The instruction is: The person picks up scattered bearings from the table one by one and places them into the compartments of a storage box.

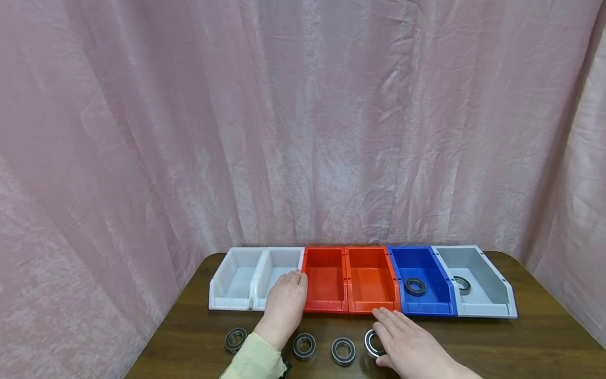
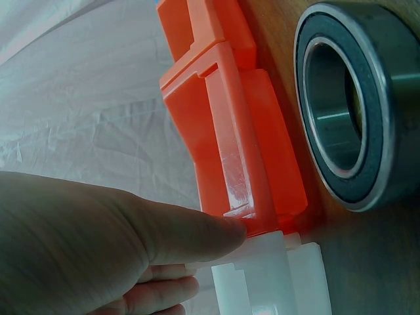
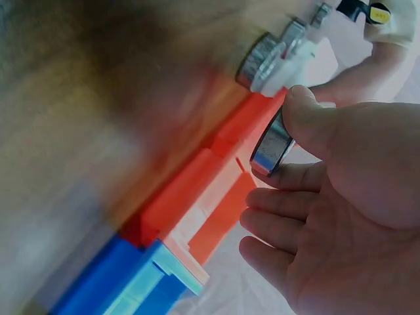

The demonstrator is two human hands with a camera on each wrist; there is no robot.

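Note:
Between the thumb and index finger of my right hand is a metal ring bearing, held in a pinch in front of the orange bin. The other right fingers extend loosely. My left hand reaches over the front of the second white bin, beside the red bin. Its thumb lies straight in the left wrist view, and I see nothing in its grasp. A second bearing lies on the table just right of the left wrist.
More bearings lie on the wooden table: one in the middle, another at left. The blue bin and the grey bin each contain one bearing. A pink curtain hangs behind the bins.

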